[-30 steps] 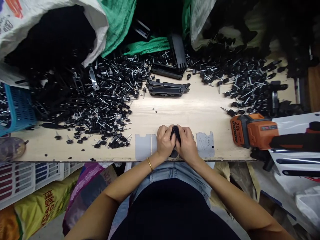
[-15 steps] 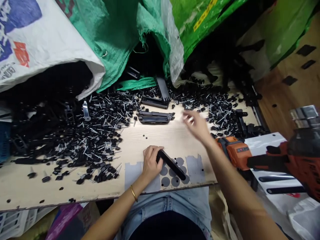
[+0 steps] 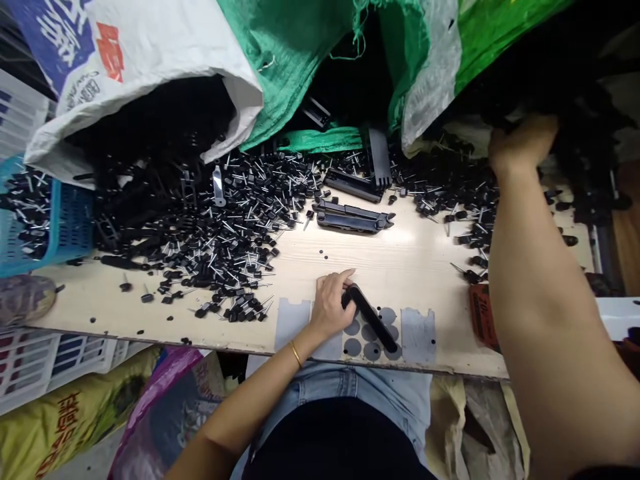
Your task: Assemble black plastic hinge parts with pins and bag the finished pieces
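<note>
My left hand is closed around one end of a long black plastic part, near the table's front edge. The part's other end lies slanted over grey round patches on the table. My right hand is stretched far to the right, among dark black parts beside the green bag. Its fingers are lost in shadow, so what they touch is hidden. Beyond my left hand lie a black part with pointed ends, a long black bar and an upright-looking black piece with prongs.
Small black knobs with metal pins are heaped at left and right. A white sack of black parts stands at back left, beside a teal sack. A blue basket is far left. An orange tool battery is near my right arm.
My right hand has moved from above the table's middle to the dark parts at far right. My left hand keeps hold of the long black part. The view has shifted left.
</note>
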### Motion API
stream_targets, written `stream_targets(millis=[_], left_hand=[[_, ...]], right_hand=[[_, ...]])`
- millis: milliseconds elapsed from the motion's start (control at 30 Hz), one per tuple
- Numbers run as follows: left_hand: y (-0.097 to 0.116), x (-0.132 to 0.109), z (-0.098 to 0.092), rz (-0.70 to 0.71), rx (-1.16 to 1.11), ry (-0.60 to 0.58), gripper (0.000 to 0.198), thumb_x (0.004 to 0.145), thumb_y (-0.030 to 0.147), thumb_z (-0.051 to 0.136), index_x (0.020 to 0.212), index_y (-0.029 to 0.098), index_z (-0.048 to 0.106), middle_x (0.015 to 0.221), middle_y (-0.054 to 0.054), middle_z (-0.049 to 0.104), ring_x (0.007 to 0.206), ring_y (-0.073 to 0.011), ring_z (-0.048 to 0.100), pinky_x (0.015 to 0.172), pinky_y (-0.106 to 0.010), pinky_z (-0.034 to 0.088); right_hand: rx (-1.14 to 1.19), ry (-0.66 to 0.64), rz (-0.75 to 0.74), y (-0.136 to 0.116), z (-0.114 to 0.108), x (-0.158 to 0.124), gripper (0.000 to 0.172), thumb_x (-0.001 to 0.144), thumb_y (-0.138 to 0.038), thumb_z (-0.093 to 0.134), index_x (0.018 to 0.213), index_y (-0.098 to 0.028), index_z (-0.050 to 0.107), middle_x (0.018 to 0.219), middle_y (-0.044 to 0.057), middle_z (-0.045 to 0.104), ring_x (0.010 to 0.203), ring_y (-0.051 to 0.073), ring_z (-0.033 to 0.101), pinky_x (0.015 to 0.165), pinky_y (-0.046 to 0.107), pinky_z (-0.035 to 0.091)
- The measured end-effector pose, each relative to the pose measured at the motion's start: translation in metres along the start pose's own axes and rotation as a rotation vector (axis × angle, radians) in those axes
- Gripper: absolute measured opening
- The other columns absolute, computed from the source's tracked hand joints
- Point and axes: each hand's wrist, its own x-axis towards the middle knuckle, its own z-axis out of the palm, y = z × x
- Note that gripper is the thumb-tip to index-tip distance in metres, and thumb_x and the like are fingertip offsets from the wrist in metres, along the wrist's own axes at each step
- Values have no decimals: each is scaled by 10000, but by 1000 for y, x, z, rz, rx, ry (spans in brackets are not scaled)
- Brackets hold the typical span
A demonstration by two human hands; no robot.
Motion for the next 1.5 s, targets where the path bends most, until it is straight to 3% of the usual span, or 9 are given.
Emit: stream_targets(millis=[133, 233, 333, 433, 633, 767, 1233, 1400, 1500], left_hand=[[-2, 1, 1, -3, -11, -7, 530, 748, 102, 534, 1258, 198, 425, 930, -30, 611, 855, -186, 585, 879, -365, 391], [0, -1, -2, -8, 8, -8, 556, 760, 124, 551, 1289, 195, 398, 958, -34, 599, 876, -190, 572, 904, -379, 377], [6, -11, -9, -58, 103, -11, 627, 759, 188, 600, 1338, 177, 360, 1034, -70, 566, 994, -237, 535, 937, -428, 350], [12, -28, -14, -111, 193, -20, 587, 790, 254, 622, 1328, 180, 398, 1049, -84, 536, 1027, -257, 507, 919, -438, 354], [8, -44, -1, -66, 275, 45, 373, 914, 226, 503, 1283, 173, 496, 972, -73, 535, 946, -219, 516, 855, -389, 377], [8, -40, 15, -65, 291, 148, 346, 939, 205, 432, 1267, 140, 522, 864, -57, 503, 827, -203, 495, 756, -344, 407], [11, -40, 28, -98, 251, 189, 390, 898, 156, 408, 1276, 130, 503, 847, -57, 466, 807, -207, 467, 759, -347, 438], [21, -32, -9, -66, 299, -36, 550, 833, 185, 523, 1362, 107, 396, 1042, -123, 509, 983, -248, 509, 870, -407, 440], [35, -14, -29, 288, 413, -265, 609, 786, 165, 589, 1364, 153, 394, 1311, -167, 445, 1246, -303, 401, 1037, -492, 322]], right_hand=[[66, 237, 151, -16, -75, -71, 812, 892, -538, 376, 1375, 112, 316, 1255, 293, 489, 1185, 325, 501, 828, 452, 370], [124, 412, 42, -28, -129, -135, 612, 863, -499, 474, 1210, 1, 535, 1079, 128, 612, 1029, 271, 579, 790, 456, 365], [64, 200, 43, -41, -155, -180, 399, 841, -457, 530, 1016, -120, 650, 921, 65, 648, 920, 254, 608, 756, 481, 375], [-28, -171, 6, -56, -148, -208, 409, 780, -413, 661, 1045, -103, 634, 993, 173, 635, 950, 314, 589, 735, 467, 426], [351, -374, -395, -84, -79, -300, 463, 838, -363, 594, 1211, -104, 504, 1086, 188, 554, 1001, 312, 536, 818, 470, 481], [537, -397, -400, -89, -38, -353, 406, 874, -174, 436, 1277, -136, 461, 1062, 148, 554, 993, 280, 519, 857, 451, 490], [531, -413, -394, -91, -29, -353, 427, 833, -115, 411, 1253, -112, 486, 1039, 145, 547, 978, 276, 501, 874, 423, 472], [570, -273, -322, -70, -59, -352, 418, 860, -285, 497, 1237, -104, 491, 1101, 164, 560, 1017, 274, 522, 887, 416, 459], [431, -164, -22, -36, -80, -341, 313, 883, -385, 476, 1028, -129, 582, 970, 146, 593, 899, 258, 568, 823, 398, 457]])
